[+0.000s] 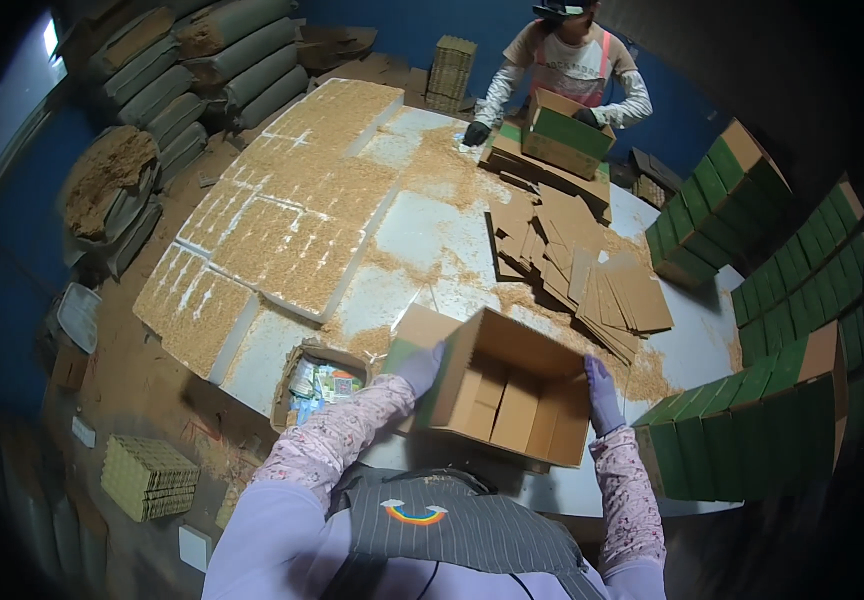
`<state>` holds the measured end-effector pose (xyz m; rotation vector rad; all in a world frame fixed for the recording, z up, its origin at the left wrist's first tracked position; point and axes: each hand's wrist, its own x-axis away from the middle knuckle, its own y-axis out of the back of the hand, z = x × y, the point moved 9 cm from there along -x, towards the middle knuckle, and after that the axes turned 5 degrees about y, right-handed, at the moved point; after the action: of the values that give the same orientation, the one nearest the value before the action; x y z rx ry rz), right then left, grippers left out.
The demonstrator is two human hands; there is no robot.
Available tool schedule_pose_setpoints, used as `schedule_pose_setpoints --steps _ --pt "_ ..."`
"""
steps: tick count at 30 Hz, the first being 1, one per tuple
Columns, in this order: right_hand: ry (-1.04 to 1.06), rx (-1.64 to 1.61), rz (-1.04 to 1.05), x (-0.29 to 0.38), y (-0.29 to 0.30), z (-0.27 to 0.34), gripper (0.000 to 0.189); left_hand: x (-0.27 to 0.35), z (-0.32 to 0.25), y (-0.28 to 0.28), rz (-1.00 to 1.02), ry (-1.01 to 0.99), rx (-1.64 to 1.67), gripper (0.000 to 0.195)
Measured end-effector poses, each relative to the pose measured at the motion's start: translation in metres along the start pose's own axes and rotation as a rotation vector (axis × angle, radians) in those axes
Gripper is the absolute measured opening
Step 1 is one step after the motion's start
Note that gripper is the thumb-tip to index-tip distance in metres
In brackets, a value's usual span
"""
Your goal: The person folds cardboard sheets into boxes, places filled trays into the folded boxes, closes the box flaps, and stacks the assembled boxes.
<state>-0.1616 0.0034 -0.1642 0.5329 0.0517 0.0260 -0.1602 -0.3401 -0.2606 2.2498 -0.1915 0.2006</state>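
An open cardboard box (522,397) is before me on the white table (413,229), tipped so I see into it. No contents show inside, only the inner walls and the bottom flaps with a seam between them. Lavender gloves cover both hands. My left hand (420,367) grips its left side, and my right hand (603,394) holds the right edge. Behind my left hand, another piece of cardboard with a green band (420,330) shows in part. A small carton (282,390) of printed packets (319,382) stands left of my left forearm.
Shallow white trays filled with wood shavings (289,232) cover the table's left. Flat cardboard pieces (582,262) lie beyond the box. Green cartons (739,427) line the right. Across the table, a person (567,67) handles another box (567,139). Egg trays (150,480) are stacked at lower left.
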Motion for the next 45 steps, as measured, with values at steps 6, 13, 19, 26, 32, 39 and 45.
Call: schedule_pose_setpoints --steps 6,13,19,26,32,39,45 --pt "-0.123 -0.171 -0.221 0.038 0.007 -0.048 0.030 0.021 0.116 0.186 -0.843 0.093 0.154 0.058" --pt "-0.112 -0.110 -0.168 0.030 -0.013 -0.039 0.032 -0.026 0.366 0.126 -0.373 0.995 -0.122 0.064" --pt "-0.110 -0.089 -0.193 0.038 -0.014 -0.016 0.029 -0.034 0.222 0.147 -0.937 0.861 0.986 0.110" --pt "-0.076 -0.070 -0.192 0.045 -0.014 -0.003 0.025 -0.048 0.285 0.142 -0.729 0.615 1.577 0.082" --pt "-0.160 -0.152 -0.202 0.032 -0.019 -0.026 0.027 -0.006 0.066 0.174 0.072 0.373 1.847 0.047" --pt "-0.024 -0.139 -0.071 -0.033 -0.022 -0.036 0.036 0.019 -0.102 0.112 0.199 -0.012 1.255 0.101" --pt "-0.570 -1.004 -0.106 0.013 -0.042 -0.021 0.036 0.062 -0.101 0.077 0.345 0.074 1.255 0.084"
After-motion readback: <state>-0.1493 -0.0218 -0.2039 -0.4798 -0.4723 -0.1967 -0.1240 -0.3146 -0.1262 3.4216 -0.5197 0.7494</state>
